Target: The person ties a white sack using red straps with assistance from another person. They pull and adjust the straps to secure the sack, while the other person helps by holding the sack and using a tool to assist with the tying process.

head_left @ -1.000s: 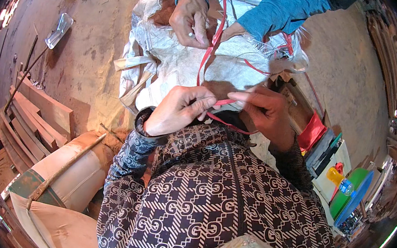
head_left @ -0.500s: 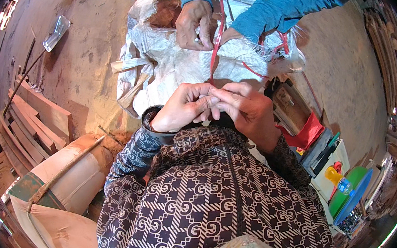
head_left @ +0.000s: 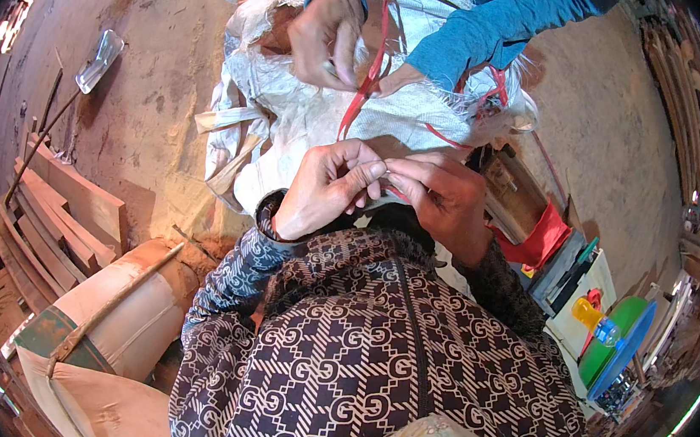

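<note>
My left hand (head_left: 332,189) and my right hand (head_left: 444,201) meet just in front of my chest. Thumbs and fingers of both are pinched together, fingertips nearly touching. What they pinch is too small to make out; a bit of red shows under my right fingers. Beyond them lies a white woven sack (head_left: 305,116) with frayed edges. A red strip (head_left: 374,72) runs over it, its near end by my left hand. Across from me, another person's hand (head_left: 326,39) is at the strip; their other hand (head_left: 399,80) rests on the sack beside it.
Wooden boards (head_left: 83,199) are stacked at left, near a pale bulky sack (head_left: 137,298) with a stick (head_left: 124,301) across it. At right are a wooden box (head_left: 513,189), a red cloth (head_left: 540,238), a yellow-and-blue bottle (head_left: 595,319) and a green disc (head_left: 625,324).
The red strip's near end has swung left, away from my fingertips. The other person's hand at the strip has lifted and shifted slightly left. My hands stay pinched, barely moved.
</note>
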The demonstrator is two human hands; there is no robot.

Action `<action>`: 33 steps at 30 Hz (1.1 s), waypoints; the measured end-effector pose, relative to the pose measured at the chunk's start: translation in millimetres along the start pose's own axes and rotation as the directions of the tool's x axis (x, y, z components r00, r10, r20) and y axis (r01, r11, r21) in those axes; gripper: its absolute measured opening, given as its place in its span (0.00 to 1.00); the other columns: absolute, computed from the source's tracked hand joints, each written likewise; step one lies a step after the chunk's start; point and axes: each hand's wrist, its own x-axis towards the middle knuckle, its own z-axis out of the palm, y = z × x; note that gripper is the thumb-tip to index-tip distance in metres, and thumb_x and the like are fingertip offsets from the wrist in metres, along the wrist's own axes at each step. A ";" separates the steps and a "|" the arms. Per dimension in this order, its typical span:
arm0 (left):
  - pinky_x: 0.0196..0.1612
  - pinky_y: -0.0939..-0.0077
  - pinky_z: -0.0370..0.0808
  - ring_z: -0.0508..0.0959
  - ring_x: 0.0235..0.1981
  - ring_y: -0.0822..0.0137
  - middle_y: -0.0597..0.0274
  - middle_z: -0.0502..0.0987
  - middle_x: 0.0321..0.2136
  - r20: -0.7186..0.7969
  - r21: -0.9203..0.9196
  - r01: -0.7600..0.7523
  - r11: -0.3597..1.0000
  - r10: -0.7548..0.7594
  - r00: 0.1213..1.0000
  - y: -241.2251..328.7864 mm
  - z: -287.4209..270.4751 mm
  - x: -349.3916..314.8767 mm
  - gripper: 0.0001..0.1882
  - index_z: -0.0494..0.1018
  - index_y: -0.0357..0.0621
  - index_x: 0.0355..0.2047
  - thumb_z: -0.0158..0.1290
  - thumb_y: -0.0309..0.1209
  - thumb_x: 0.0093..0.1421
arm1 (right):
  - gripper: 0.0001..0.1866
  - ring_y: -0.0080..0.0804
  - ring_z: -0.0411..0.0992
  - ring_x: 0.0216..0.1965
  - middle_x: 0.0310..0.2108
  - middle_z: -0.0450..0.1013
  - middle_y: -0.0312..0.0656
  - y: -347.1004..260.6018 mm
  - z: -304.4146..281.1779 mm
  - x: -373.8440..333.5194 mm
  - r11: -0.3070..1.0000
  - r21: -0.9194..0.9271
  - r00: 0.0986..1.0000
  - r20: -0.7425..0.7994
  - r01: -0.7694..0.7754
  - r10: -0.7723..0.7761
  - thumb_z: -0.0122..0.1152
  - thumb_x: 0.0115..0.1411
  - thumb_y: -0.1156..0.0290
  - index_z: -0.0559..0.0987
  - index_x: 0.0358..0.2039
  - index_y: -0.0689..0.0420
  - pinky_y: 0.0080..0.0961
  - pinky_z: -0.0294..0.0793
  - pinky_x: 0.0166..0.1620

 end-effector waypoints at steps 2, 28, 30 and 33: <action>0.22 0.88 0.65 0.70 0.20 0.82 0.71 0.76 0.22 -0.028 0.062 -0.064 0.996 0.065 0.997 -3.5 1.6 -0.1 0.11 0.74 0.41 0.33 0.52 0.36 0.68 | 0.13 0.40 0.79 0.40 0.39 0.79 0.44 -1.8 2.1 -1.0 0.988 0.111 0.994 -0.009 -0.103 0.105 0.61 0.53 0.79 0.82 0.40 0.55 0.32 0.78 0.42; 0.52 0.77 0.70 0.75 0.46 0.73 0.60 0.78 0.45 -0.037 0.055 -0.164 0.985 0.166 0.985 -78.4 -94.1 107.1 0.21 0.72 0.34 0.53 0.48 0.39 0.69 | 0.05 0.30 0.71 0.24 0.27 0.75 0.37 16.9 0.9 37.9 0.982 -0.191 0.988 -0.156 -0.008 -0.023 0.65 0.52 0.77 0.78 0.29 0.55 0.24 0.68 0.27; 0.50 0.78 0.71 0.75 0.45 0.74 0.61 0.78 0.45 0.016 -0.121 -0.107 0.987 0.110 0.994 -83.3 -86.8 108.1 0.19 0.73 0.35 0.52 0.49 0.37 0.68 | 0.05 0.33 0.73 0.23 0.27 0.75 0.39 20.1 5.0 40.9 0.979 -0.205 0.991 -0.133 0.004 -0.032 0.65 0.52 0.77 0.78 0.29 0.55 0.27 0.70 0.27; 0.43 0.82 0.74 0.78 0.37 0.78 0.65 0.80 0.39 0.010 -0.433 -0.108 0.895 0.125 0.992 -88.4 -78.3 101.5 0.14 0.75 0.36 0.48 0.51 0.32 0.68 | 0.05 0.32 0.72 0.24 0.29 0.75 0.41 20.8 11.4 46.9 0.983 -0.177 0.991 -0.120 0.045 -0.067 0.64 0.53 0.80 0.78 0.30 0.58 0.27 0.70 0.27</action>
